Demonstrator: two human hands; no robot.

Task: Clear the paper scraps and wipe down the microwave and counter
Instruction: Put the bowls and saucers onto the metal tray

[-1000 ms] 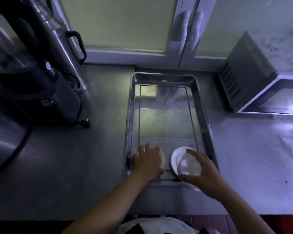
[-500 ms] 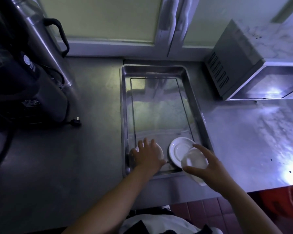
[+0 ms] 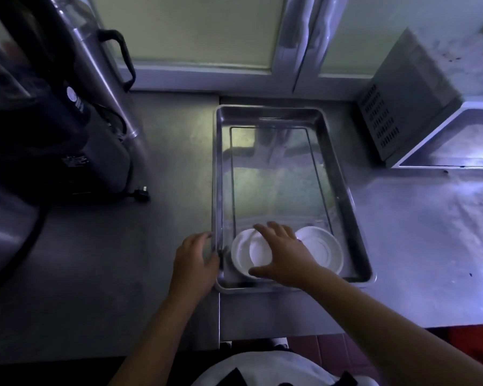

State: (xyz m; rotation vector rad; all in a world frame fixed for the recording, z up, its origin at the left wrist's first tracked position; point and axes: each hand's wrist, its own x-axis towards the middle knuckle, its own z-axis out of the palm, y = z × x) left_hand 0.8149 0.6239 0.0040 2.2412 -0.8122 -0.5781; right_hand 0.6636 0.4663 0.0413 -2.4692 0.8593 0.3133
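Microwave far right, counter beneath, unwiped yet. Right hand, grasping cup, has moved from right saucer onto left saucer; left hand now grips tray rim. Dish tidying precedes wiping.

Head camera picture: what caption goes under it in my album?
Two white dishes in a metal tray on the counter; left hand holds its rim, right hand covers one dish.

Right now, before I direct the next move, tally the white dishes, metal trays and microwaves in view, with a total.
white dishes: 2
metal tray: 1
microwave: 1
Total: 4
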